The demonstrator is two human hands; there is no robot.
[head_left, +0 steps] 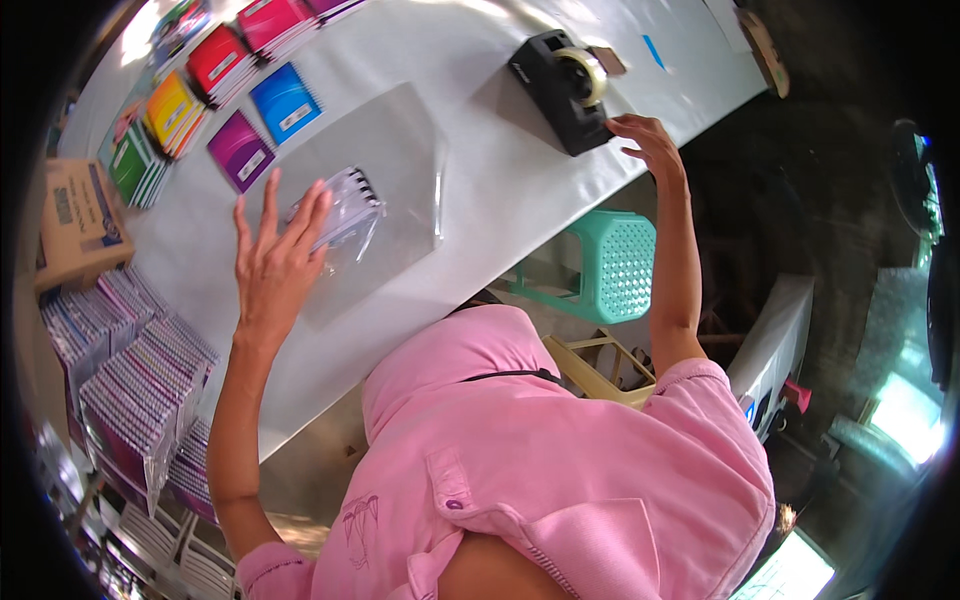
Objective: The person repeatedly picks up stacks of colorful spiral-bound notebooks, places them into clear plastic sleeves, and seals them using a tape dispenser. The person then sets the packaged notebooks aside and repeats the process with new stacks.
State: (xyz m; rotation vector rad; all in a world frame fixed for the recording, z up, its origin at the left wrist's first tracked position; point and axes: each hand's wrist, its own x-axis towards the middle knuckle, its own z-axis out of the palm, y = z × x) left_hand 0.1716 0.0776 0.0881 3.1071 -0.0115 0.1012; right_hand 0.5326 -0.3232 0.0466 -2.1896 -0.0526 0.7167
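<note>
My left hand (278, 250) is spread wide, with its fingertips over a small spiral-bound notebook pack (348, 200) in clear plastic. The pack lies on a large clear plastic bag (405, 140) that is flat on the table. At the far right, a black tape dispenser (550, 90) carries a roll of clear tape (580, 78). The fingertips of my right hand (650, 145) reach the near end of the dispenser, with thumb and forefinger apart. Whether a strip of tape touches them is too small to make out.
Purple (240, 150) and blue (286, 103) notebooks lie beyond my left hand, near stacks of yellow (172, 110), red (220, 62) and green notebooks (135, 165). A cardboard box (82, 222) and wrapped notebook stacks (140, 385) stand left. A green stool (622, 265) is beside the table edge.
</note>
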